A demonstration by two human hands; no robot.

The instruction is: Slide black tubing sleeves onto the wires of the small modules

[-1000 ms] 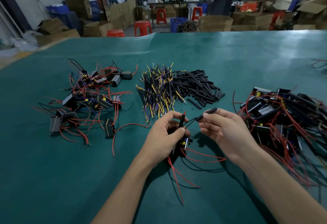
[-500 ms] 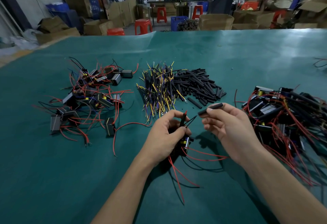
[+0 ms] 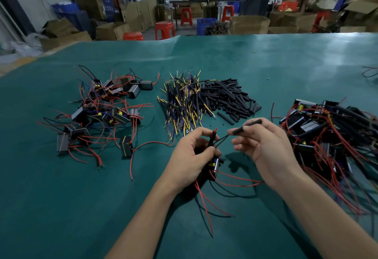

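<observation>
Centrally, both hands work low over the green table cover (image 3: pixel 204 58). Left hand (image 3: pixel 190 156) curls round a small module (image 3: pixel 213 166), cupping it against the palm, thumb and forefinger pinching a short black sleeve (image 3: pixel 210 142) with a red wire tip showing at its top. Right hand (image 3: pixel 266 148) pinches a longer black tubing sleeve (image 3: pixel 247 126) between thumb and fingers, held nearly level, its left end pointing toward the left hand. Thin black wire (image 3: pixel 222 140) runs from the left-hand pinch up to the mouth of that sleeve; whether the wire has entered the tube cannot be told. Hands are near each other but apart, joined only by the wire. Red leads (image 3: pixel 235 185) trail from the module across the cover toward the camera.

Beyond the hands: pile of loose black sleeves (image 3: pixel 229 97) at centre, touching a heap of yellow-and-dark short wires (image 3: pixel 182 103) on its left. Far left, a scatter of modules with bare red leads (image 3: pixel 102 111). Right edge, a dense pile of modules with sleeved wires (image 3: pixel 331 135).

Background: cardboard boxes (image 3: pixel 114 30), red stools (image 3: pixel 164 29), seated people at benches, blurred.
</observation>
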